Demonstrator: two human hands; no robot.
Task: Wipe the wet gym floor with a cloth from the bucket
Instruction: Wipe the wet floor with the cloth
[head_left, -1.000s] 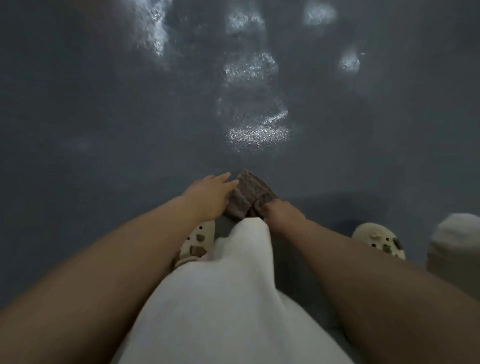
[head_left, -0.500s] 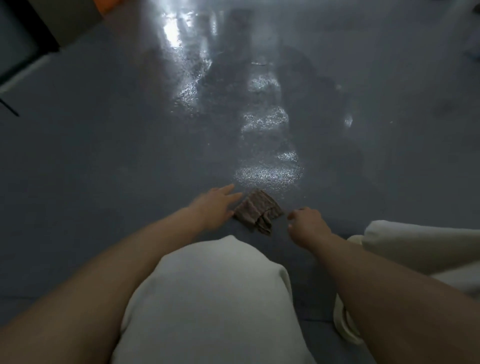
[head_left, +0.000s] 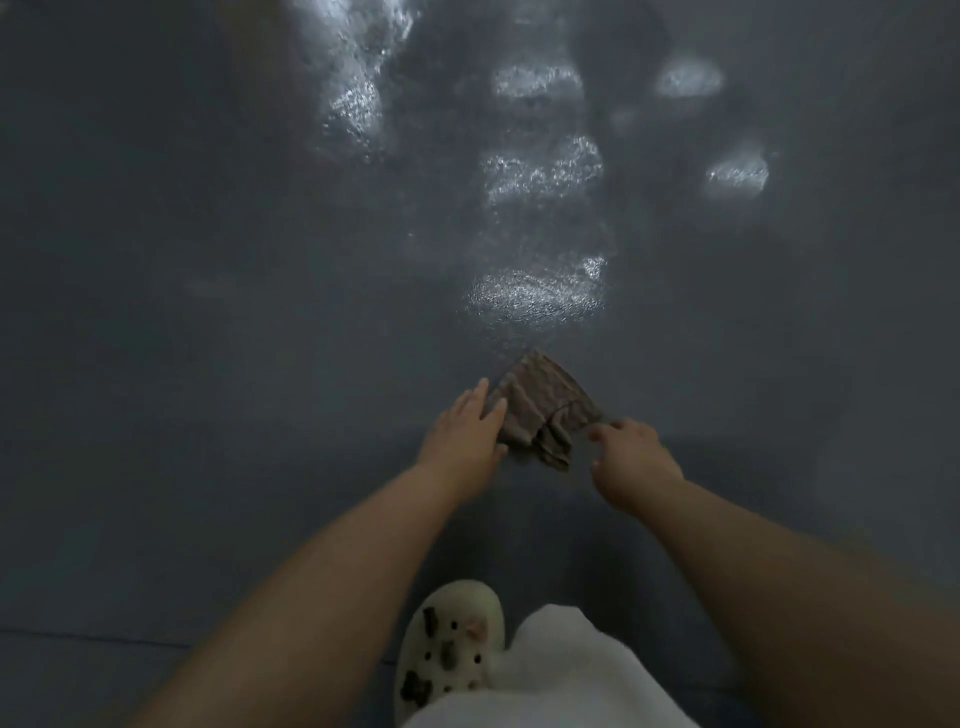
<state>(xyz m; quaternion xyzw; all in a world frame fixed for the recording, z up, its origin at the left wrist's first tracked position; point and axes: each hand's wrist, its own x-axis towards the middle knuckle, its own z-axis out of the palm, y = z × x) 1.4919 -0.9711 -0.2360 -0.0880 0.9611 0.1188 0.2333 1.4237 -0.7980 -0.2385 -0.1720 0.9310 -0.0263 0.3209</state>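
**Cloth laid on the floor just short of the wet patches**

The brown cloth (head_left: 543, 410) lies bunched and partly folded on the grey floor (head_left: 208, 364), its ribbed weave visible along the far corner. The left hand (head_left: 462, 434) rests flat, its straight fingers (head_left: 480, 400) touching the cloth's left edge. The right hand (head_left: 631, 457) sits at the cloth's right corner with curled fingers; whether they pinch the fabric cannot be told. Half a second earlier the right hand was clear of the cloth; it has since closed in to the corner, which suggests the cloth is being spread or gathered for a wiping stroke. Glistening, pebbled wet patches (head_left: 537, 296) begin just beyond the cloth and run onward, so most wiping appears undone. A pale clog (head_left: 449, 649) with dark charms and a white garment (head_left: 550, 680) fill the near edge. No bucket is in view.
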